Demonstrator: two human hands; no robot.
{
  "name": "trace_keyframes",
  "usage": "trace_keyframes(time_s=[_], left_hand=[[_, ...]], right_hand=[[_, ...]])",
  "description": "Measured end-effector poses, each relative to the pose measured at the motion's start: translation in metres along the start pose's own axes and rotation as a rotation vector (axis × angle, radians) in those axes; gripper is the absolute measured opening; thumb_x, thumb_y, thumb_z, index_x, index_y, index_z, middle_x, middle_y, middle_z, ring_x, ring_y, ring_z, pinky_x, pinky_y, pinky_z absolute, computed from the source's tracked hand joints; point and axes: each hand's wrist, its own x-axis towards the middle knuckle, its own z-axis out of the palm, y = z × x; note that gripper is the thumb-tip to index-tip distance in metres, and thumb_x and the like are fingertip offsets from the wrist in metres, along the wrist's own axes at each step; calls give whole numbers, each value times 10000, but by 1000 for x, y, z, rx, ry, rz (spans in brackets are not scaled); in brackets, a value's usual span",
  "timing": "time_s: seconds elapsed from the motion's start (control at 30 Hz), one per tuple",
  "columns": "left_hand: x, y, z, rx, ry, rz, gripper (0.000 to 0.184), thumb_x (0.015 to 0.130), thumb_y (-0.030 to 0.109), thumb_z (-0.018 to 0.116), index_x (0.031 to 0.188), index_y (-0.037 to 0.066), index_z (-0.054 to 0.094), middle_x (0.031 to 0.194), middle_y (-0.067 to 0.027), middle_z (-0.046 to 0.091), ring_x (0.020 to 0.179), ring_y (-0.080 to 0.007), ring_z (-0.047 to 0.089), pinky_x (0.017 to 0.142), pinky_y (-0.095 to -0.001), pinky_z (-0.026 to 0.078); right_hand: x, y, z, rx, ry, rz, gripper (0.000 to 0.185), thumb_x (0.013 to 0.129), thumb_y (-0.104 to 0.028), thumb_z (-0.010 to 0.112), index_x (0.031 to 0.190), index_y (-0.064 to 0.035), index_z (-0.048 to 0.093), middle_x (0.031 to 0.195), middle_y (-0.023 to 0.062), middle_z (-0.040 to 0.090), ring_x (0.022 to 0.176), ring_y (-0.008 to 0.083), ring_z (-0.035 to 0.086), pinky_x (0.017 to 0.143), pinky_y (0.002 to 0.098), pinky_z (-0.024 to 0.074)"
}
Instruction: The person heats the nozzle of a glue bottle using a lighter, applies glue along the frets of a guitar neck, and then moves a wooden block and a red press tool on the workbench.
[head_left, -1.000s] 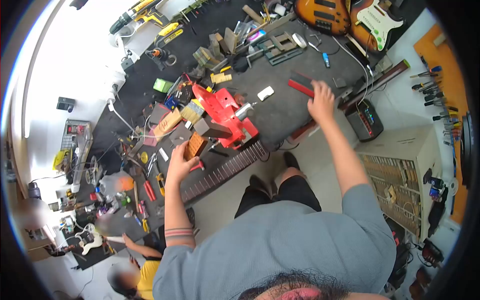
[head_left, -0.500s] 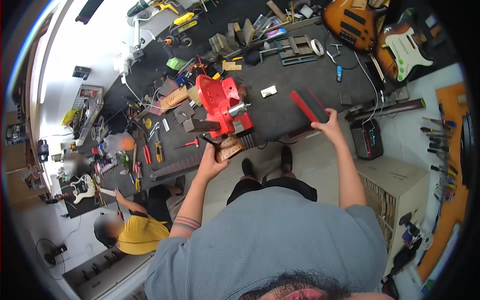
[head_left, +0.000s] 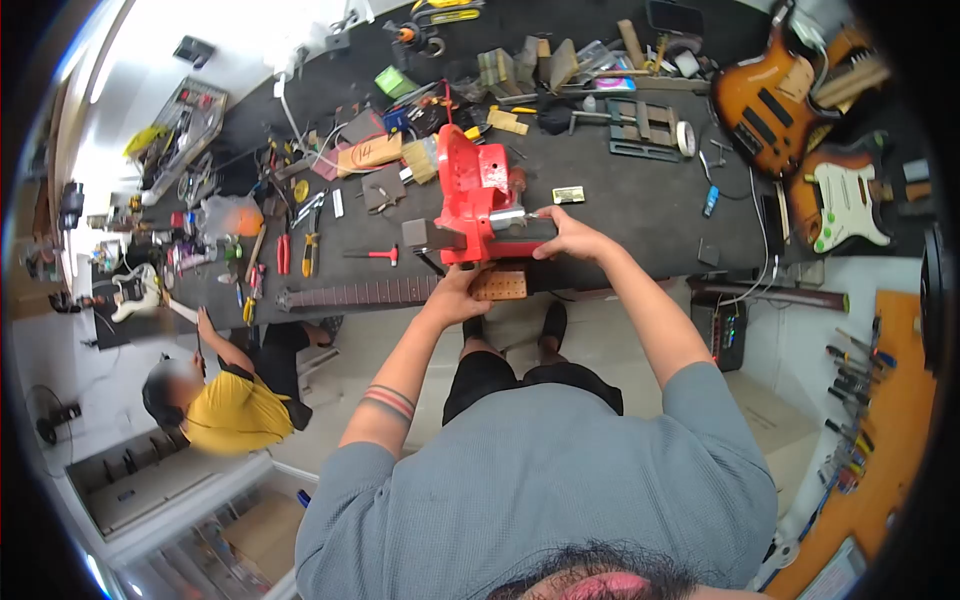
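A red vise (head_left: 472, 190) stands on the dark bench near its front edge. Just below it, my left hand (head_left: 457, 298) is closed on a wooden block with rows of dark dots (head_left: 500, 286). My right hand (head_left: 575, 238) grips a dark block with a red edge (head_left: 522, 246), held against the right side of the vise. A long fretted neck (head_left: 360, 294) lies along the front edge, left of my left hand. The grey block (head_left: 425, 236) sits at the vise's left side.
Pliers (head_left: 310, 250), a red-handled tool (head_left: 375, 254) and a small white box (head_left: 568, 195) lie on the bench. Two sunburst guitar bodies (head_left: 765, 110) rest at the back right. A person in yellow (head_left: 235, 410) works at the left.
Both hands have come together at the vise. The red-edged block has moved left with my right hand, and the dotted wooden block is now below the vise. The view has shifted.
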Motion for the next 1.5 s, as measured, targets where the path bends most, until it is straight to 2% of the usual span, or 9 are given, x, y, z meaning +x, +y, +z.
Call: trace_keyframes(time_s=[0.13, 0.57, 0.6, 0.7, 0.83, 1.1, 1.2, 1.3, 1.5], left_hand=[[13, 10, 15, -112, 27, -130, 877, 790, 290, 942, 1588, 116, 623, 1328, -225, 779, 1265, -397, 749, 1145, -468, 571], [-10, 54, 13, -350, 136, -185, 903, 762, 386, 977, 1522, 41, 632, 1475, -254, 616, 1414, -416, 606, 1240, -484, 489], [-12, 54, 15, -331, 148, -151, 904, 759, 388, 974, 1519, 40, 631, 1475, -252, 618, 1418, -415, 603, 1242, -486, 488], [-16, 58, 18, -314, 201, -77, 905, 757, 388, 963, 1519, 42, 619, 1475, -245, 628, 1425, -420, 595, 1244, -494, 484], [-10, 72, 19, -334, 195, -63, 909, 768, 370, 961, 1534, 49, 592, 1481, -244, 632, 1429, -432, 589, 1246, -504, 480], [-10, 71, 18, -297, 236, -11, 895, 784, 333, 973, 1538, 44, 586, 1527, -258, 576, 1464, -456, 552, 1238, -533, 481], [-23, 65, 17, -187, 325, 35, 916, 780, 322, 986, 1555, 50, 579, 1593, -268, 497, 1476, -464, 530, 1236, -545, 481], [-29, 37, 23, -68, 393, -13, 924, 791, 326, 991, 1577, 72, 577, 1623, -269, 443, 1478, -474, 514, 1233, -555, 480], [-14, 33, 24, -18, 464, -67, 770, 868, 288, 951, 1524, 51, 625, 1637, -238, 464, 1495, -483, 491, 1265, -602, 423]], right_hand=[[36, -11, 29, 278, 24, -11, 1020, 874, -98, 951, 1679, -47, 326, 1381, 152, 674, 1129, 221, 726, 874, 376, 614], [70, 19, 53, 38, 333, -75, 1070, 877, -83, 960, 1688, -4, 266, 1388, 170, 660, 1130, 239, 697, 888, 379, 608], [89, 59, 51, -193, 490, -270, 936, 886, -113, 958, 1623, 1, 393, 1430, 207, 652, 1202, 261, 684, 989, 414, 599], [56, 53, 52, -377, 668, -208, 777, 904, -164, 951, 1527, 7, 518, 1481, 234, 646, 1287, 267, 674, 1082, 423, 573], [5, 15, 65, 210, 182, -42, 482, 1070, -297, 800, 1410, 1, 633, 1330, 152, 726, 1240, 220, 689, 1055, 386, 570], [29, -20, 61, 0, 127, 28, 241, 1067, -141, 736, 1272, -17, 710, 1018, 56, 764, 915, 164, 733, 826, 362, 601], [57, 0, 62, 250, 275, -115, 180, 1061, -23, 667, 1236, -18, 709, 973, 58, 775, 815, 156, 731, 736, 366, 602], [68, 8, 63, 164, 334, -274, 238, 1050, 79, 583, 1242, -4, 696, 997, 90, 789, 820, 173, 767, 706, 346, 629], [81, 23, 55, 240, 425, -207, 293, 1040, 128, 537, 1289, 33, 658, 1056, 139, 793, 891, 210, 825, 732, 346, 688]])
